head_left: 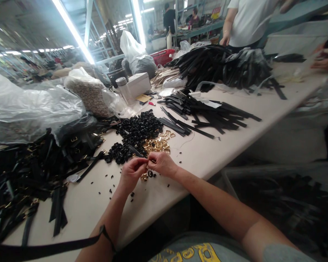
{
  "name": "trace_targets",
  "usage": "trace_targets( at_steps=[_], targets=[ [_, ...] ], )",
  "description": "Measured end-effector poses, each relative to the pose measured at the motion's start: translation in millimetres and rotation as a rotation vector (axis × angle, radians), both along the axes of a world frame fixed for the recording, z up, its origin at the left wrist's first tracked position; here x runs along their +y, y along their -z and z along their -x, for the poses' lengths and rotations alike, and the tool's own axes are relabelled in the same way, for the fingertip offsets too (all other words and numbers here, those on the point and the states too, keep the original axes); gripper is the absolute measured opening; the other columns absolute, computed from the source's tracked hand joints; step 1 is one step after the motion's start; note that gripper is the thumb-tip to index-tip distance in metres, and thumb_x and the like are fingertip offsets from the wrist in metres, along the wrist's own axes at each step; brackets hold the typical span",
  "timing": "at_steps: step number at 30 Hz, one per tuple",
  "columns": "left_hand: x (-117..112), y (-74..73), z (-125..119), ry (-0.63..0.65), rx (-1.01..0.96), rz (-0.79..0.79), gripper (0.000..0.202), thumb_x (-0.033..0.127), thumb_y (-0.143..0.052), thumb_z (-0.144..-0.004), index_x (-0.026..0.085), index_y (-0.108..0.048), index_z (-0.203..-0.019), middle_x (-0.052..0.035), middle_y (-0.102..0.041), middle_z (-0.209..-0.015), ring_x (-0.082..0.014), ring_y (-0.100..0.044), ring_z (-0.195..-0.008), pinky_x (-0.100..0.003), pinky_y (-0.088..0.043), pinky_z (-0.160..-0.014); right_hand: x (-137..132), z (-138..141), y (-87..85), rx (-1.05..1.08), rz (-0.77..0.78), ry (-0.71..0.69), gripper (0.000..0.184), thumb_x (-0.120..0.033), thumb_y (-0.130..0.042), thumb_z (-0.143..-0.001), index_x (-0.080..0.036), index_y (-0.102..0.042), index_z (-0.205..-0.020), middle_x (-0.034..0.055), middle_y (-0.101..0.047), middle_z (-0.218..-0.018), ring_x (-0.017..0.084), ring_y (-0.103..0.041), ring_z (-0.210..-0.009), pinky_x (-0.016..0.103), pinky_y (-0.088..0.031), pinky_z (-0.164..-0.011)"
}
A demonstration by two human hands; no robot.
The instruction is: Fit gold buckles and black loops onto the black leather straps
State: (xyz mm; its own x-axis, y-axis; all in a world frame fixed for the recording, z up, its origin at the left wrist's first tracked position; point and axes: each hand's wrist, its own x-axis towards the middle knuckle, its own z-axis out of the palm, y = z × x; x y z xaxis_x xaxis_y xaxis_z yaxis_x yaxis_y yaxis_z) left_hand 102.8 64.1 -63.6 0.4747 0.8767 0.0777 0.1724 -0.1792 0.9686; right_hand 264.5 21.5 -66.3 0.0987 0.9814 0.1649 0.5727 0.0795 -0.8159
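My left hand (132,173) and my right hand (162,163) meet over the table, fingertips pinched together. Between them is a short black strap (136,150), its free end pointing up and left. The fingers hide the rest of it, and any small part held there cannot be made out. Just beyond my hands lies a pile of gold buckles (161,143), and behind it a heap of small black loops (139,127). A few more gold buckles (144,177) rest on the table beneath my fingers.
Black straps with buckles (43,160) cover the table's left side. Loose black straps (207,112) lie to the right, with a larger bundle (207,62) behind. A clear bottle (124,89) and white box (139,83) stand at the back. A co-worker (247,22) stands opposite.
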Motion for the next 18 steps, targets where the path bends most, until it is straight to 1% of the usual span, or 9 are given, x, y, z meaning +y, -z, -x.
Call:
trace_targets(
  at_steps=[2,4,6,8,10,12,14,16,18],
  targets=[
    [0,3.6,-4,-0.031,0.029,-0.044,0.019,0.033,-0.067,-0.078,0.018,-0.073,-0.089,-0.0027,-0.068,-0.076,-0.0134,-0.063,-0.062,-0.025,-0.053,-0.060,2,1,-0.1,-0.008,0.016,0.042,0.007,-0.019,-0.061,-0.077,-0.017,-0.064,-0.070,-0.0024,-0.060,-0.062,0.009,-0.048,-0.057,0.021,-0.031,-0.055],
    [1,5.4,-8,-0.088,0.036,-0.054,0.021,0.034,-0.067,-0.078,0.019,-0.072,-0.092,-0.0024,-0.069,-0.076,-0.0134,-0.062,-0.061,-0.025,-0.053,-0.060,5,3,-0.5,-0.022,0.028,0.103,0.010,-0.020,-0.060,-0.079,-0.017,-0.063,-0.069,-0.0013,-0.060,-0.064,0.010,-0.049,-0.058,0.021,-0.031,-0.055],
    [1,4.0,-9,-0.122,0.025,-0.036,0.023,0.035,-0.069,-0.076,0.018,-0.071,-0.091,-0.0017,-0.068,-0.074,-0.0135,-0.062,-0.061,-0.025,-0.052,-0.060,7,4,-0.8,-0.035,0.034,0.151,0.015,-0.023,-0.058,-0.082,-0.017,-0.061,-0.068,-0.0007,-0.059,-0.063,0.011,-0.048,-0.057,0.022,-0.031,-0.055],
    [1,-0.5,-7,-0.144,0.017,-0.059,0.023,0.036,-0.071,-0.075,0.017,-0.070,-0.089,-0.0013,-0.068,-0.072,-0.0133,-0.061,-0.061,-0.024,-0.051,-0.060,8,3,-0.6,-0.037,0.020,0.167,0.018,-0.025,-0.057,-0.084,-0.018,-0.060,-0.068,-0.0010,-0.058,-0.061,0.011,-0.047,-0.056,0.022,-0.031,-0.055],
    [3,-6.8,-2,-0.149,0.049,-0.136,0.022,0.037,-0.071,-0.075,0.017,-0.070,-0.085,-0.0019,-0.068,-0.074,-0.0133,-0.060,-0.064,-0.024,-0.050,-0.061,8,0,0.6,-0.032,-0.026,0.180,0.019,-0.026,-0.057,-0.085,-0.018,-0.059,-0.067,-0.0016,-0.056,-0.060,0.010,-0.046,-0.054,0.022,-0.032,-0.056],
    [8,-13.3,7,-0.156,0.105,-0.211,0.021,0.037,-0.070,-0.077,0.018,-0.071,-0.086,-0.0027,-0.069,-0.078,-0.0136,-0.061,-0.067,-0.024,-0.049,-0.064,8,-4,2.8,-0.004,-0.095,0.208,0.020,-0.026,-0.056,-0.086,-0.018,-0.059,-0.068,-0.0019,-0.055,-0.060,0.010,-0.046,-0.054,0.022,-0.033,-0.056],
    [16,-18.1,17,-0.193,0.179,-0.241,0.022,0.038,-0.069,-0.077,0.018,-0.071,-0.086,-0.0022,-0.069,-0.076,-0.0136,-0.060,-0.065,-0.024,-0.048,-0.063,8,-9,5.7,0.060,-0.153,0.234,0.020,-0.028,-0.055,-0.087,-0.018,-0.059,-0.071,-0.0021,-0.056,-0.060,0.010,-0.047,-0.055,0.022,-0.035,-0.057],
    [25,-20.5,27,-0.249,0.271,-0.248,0.021,0.038,-0.068,-0.078,0.019,-0.071,-0.085,-0.0004,-0.067,-0.069,-0.0131,-0.058,-0.060,-0.024,-0.046,-0.058,9,-11,8.7,0.137,-0.178,0.218,0.017,-0.030,-0.055,-0.089,-0.018,-0.061,-0.077,-0.0022,-0.057,-0.061,0.011,-0.050,-0.055,0.022,-0.037,-0.057],
    [31,-20.7,34,-0.249,0.363,-0.278,0.020,0.038,-0.067,-0.079,0.019,-0.070,-0.081,0.0008,-0.065,-0.065,-0.0126,-0.056,-0.056,-0.024,-0.043,-0.055,10,-11,10.7,0.200,-0.168,0.169,0.015,-0.030,-0.056,-0.089,-0.019,-0.061,-0.081,-0.0025,-0.059,-0.062,0.010,-0.053,-0.054,0.021,-0.039,-0.056]
  ],
)
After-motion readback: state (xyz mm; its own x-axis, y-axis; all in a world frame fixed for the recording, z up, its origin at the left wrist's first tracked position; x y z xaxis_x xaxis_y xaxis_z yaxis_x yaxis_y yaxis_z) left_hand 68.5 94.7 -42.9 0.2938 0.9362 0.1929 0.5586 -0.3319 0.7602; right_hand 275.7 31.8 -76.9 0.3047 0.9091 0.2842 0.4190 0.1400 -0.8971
